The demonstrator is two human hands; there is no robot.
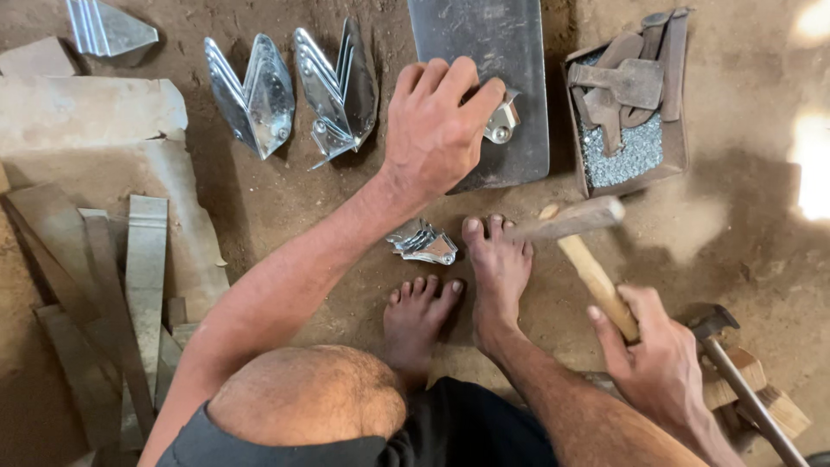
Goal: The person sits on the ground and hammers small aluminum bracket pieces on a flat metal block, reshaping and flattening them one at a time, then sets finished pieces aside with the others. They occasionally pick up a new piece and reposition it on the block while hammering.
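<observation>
— Where do we have the small bright metal bracket (501, 121) right now?

— On the grey steel plate (484, 52), near its lower right part. Our left hand (437, 121) is pressed down over it, fingers curled and pinched on its left end, so only the right end with a round rivet head shows.

— Which way does it run?

— From what we can see, its long axis lies roughly across the plate, left to right, the free end pointing toward the rusty tray (627, 164) of small bits just right of the plate. The covered end we cannot judge.

— And our right hand (653, 355)?

— Wrapped tight around the wooden handle of the hammer (575, 238), well below and right of the plate. The handle slants up and left; the blurred head sits just below the plate's lower right corner, above our toes.

— What else lies around the plate?

— Folded shiny sheet-metal pieces (294, 91) stand just left of it, and a small pile of finished brackets (424, 244) rests below it by our feet. A second hammer (735, 367) lies far below-right.
</observation>
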